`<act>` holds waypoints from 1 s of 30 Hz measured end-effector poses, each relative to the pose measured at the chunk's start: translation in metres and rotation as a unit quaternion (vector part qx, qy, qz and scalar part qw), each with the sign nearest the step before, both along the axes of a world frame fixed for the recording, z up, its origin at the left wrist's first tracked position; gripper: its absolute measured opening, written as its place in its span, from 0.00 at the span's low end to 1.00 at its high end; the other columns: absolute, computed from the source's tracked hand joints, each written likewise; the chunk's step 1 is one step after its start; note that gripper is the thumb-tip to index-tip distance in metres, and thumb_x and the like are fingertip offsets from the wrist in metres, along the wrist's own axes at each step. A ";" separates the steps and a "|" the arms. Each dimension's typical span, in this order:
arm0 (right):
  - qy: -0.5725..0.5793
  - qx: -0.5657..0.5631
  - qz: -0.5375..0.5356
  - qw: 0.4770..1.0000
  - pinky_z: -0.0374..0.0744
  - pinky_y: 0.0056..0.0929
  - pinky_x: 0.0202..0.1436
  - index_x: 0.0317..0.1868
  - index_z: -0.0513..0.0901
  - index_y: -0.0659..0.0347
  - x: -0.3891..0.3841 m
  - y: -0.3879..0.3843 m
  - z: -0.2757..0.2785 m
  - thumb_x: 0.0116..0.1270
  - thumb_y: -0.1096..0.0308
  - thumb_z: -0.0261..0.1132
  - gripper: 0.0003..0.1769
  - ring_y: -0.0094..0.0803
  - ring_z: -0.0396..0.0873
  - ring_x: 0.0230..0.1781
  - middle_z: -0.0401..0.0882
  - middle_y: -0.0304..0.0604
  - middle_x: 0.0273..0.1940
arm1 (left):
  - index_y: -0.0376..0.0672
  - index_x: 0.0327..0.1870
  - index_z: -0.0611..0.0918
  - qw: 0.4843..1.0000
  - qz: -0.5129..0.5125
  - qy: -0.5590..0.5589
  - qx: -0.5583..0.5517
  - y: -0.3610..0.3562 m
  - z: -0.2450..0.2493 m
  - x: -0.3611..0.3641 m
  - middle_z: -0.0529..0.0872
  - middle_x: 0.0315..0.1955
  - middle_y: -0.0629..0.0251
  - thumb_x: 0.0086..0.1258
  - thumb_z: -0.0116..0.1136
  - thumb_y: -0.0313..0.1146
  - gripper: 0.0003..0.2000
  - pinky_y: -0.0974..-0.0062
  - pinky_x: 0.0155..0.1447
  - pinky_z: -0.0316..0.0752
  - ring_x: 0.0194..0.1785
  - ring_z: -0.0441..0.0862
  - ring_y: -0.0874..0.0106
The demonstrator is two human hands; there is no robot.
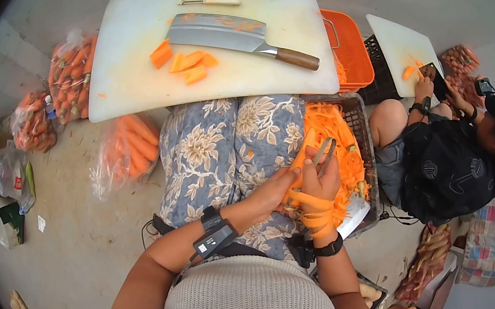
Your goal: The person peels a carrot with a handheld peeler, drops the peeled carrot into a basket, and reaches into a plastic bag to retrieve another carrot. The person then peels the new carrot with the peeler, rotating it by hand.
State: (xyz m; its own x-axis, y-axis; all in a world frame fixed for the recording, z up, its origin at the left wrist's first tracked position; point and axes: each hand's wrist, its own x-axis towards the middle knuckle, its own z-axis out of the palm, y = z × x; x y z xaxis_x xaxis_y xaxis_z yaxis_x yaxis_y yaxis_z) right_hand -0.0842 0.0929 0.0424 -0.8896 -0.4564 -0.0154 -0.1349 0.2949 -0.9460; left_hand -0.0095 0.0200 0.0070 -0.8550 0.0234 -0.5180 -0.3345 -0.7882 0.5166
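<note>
My left hand [273, 191] is closed around a carrot [299, 161], whose far end points away from me. Beside it, my right hand [324, 179] grips a peeler [328, 147] with a looped metal head. Long orange carrot peels [312, 208] hang over the back of the right hand and near its wrist. Both hands are above the near left side of a dark crate [372, 205] filled with carrot peels [348, 150]. A broad blade [353, 216] stands at the crate's near edge. Fingers hide part of the carrot and the peeler handle.
Ahead, a white cutting board [125, 62] bears a cleaver [218, 33], carrot chunks [189, 65] and another peeler [209, 1]. An orange bin [363, 56] stands behind the crate. Bagged carrots [138, 148] lie left. At right, a co-worker [456, 160] cuts at another board [392, 41].
</note>
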 end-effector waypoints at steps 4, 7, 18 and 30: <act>0.013 0.025 0.009 1.000 0.76 0.27 0.38 0.36 0.67 0.69 -0.005 0.000 0.000 0.59 0.73 0.56 0.09 0.30 0.78 0.34 0.77 0.53 0.41 | 0.44 0.51 0.66 1.000 -0.001 -0.001 0.003 0.000 -0.005 -0.001 0.77 0.37 0.66 0.70 0.35 0.46 0.17 0.82 0.25 0.72 0.30 0.78 0.78; -0.028 0.030 0.013 0.999 0.76 0.26 0.37 0.36 0.66 0.69 -0.005 -0.005 0.011 0.59 0.74 0.56 0.09 0.29 0.78 0.34 0.77 0.54 0.42 | 0.44 0.50 0.66 1.000 -0.012 0.009 0.015 -0.001 -0.008 -0.003 0.77 0.35 0.67 0.70 0.36 0.46 0.17 0.83 0.24 0.71 0.28 0.77 0.79; -0.045 -0.074 -0.033 0.996 0.75 0.24 0.37 0.34 0.65 0.67 -0.020 -0.004 -0.015 0.59 0.74 0.57 0.08 0.26 0.77 0.34 0.77 0.50 0.37 | 0.43 0.51 0.65 1.000 -0.003 0.000 0.013 0.000 -0.003 -0.002 0.77 0.37 0.65 0.71 0.37 0.49 0.19 0.80 0.29 0.76 0.33 0.79 0.76; -0.129 -0.091 -0.075 0.985 0.73 0.28 0.49 0.45 0.67 0.67 -0.033 0.018 -0.018 0.63 0.70 0.54 0.12 0.31 0.73 0.49 0.74 0.48 0.48 | 0.42 0.54 0.63 1.000 0.012 0.020 -0.003 0.001 0.002 0.003 0.80 0.33 0.58 0.72 0.34 0.48 0.20 0.78 0.28 0.74 0.28 0.80 0.70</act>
